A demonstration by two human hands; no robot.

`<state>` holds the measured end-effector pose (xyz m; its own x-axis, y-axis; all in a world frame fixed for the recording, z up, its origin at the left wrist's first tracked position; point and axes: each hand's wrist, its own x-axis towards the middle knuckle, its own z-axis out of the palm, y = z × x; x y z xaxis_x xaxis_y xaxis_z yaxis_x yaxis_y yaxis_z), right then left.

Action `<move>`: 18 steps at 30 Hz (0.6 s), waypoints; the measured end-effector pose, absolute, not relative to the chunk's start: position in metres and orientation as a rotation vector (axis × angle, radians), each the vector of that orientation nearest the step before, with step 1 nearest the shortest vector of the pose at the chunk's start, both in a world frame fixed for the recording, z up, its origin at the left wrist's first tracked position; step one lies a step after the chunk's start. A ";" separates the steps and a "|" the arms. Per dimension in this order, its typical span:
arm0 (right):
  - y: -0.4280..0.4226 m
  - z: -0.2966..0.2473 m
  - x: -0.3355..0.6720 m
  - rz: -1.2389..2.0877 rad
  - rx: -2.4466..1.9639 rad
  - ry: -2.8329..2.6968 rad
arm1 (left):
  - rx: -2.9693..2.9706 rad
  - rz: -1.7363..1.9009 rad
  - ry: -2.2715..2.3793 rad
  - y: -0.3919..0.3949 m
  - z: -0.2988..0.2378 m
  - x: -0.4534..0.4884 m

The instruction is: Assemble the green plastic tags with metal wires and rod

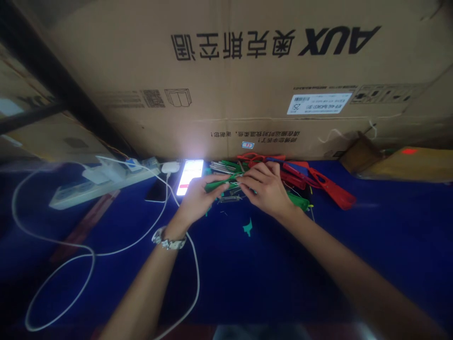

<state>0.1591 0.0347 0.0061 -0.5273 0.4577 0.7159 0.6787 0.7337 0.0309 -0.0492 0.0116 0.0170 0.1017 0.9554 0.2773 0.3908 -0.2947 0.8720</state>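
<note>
My left hand [198, 196] is closed on a slim green plastic piece [216, 184], thumb below and fingers above. At the right end of that piece, my right hand [264, 186] has its fingertips pinched together around something thin. A small pale or metallic bit shows between the two hands, too small to name. Just behind and below the fingers lie several narrow metal parts [230, 199] and other green pieces. Red plastic pieces [332, 189], one with a long slot, are heaped to the right of my right hand. A torn turquoise scrap [248, 227] lies in front.
A lit phone [191, 175] lies left of the hands, beside a white charger plug [170, 167]. White cables [92, 255] loop across the blue tabletop [226, 283] from a power strip [102, 184]. A large cardboard box [230, 104] stands behind. A yellowish package [410, 164] sits right.
</note>
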 end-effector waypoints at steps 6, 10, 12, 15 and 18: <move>0.033 0.012 0.158 -0.402 -0.845 -2.353 | 1.984 1.128 1.334 0.011 0.014 -0.050; 0.032 0.014 0.157 -0.414 -0.894 -2.371 | 1.993 1.152 1.361 0.012 0.012 -0.051; 0.033 0.014 0.158 -0.415 -0.925 -2.371 | 2.011 1.132 1.354 0.013 0.012 -0.052; 0.033 0.015 0.157 -0.413 -0.959 -2.384 | 2.032 1.105 1.353 0.013 0.012 -0.053; 0.033 0.017 0.155 -0.423 -0.974 -2.399 | 2.034 1.122 1.371 0.012 0.012 -0.052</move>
